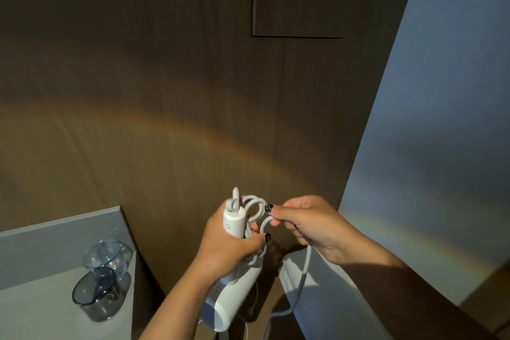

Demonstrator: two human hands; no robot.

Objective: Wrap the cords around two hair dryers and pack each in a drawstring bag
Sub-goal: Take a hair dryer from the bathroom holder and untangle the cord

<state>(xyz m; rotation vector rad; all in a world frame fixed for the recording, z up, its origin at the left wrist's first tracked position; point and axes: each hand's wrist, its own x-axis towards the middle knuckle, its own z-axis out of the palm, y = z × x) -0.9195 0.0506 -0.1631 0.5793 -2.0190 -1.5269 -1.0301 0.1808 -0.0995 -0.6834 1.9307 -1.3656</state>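
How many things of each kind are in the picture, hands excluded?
White hair dryer, gripped by the left hand: 1
White cord, looped, pinched by the right hand: 1
Clear glass cups on the grey counter: 2
Total: 4

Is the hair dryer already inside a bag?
No, the hair dryer is out in the open, gripped by the left hand while the right hand holds its cord.

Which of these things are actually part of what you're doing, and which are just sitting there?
Part of the job:
white hair dryer, gripped by the left hand
its white cord, looped at the handle, pinched by the right hand

Just lying about:
two tinted glass cups on the grey counter
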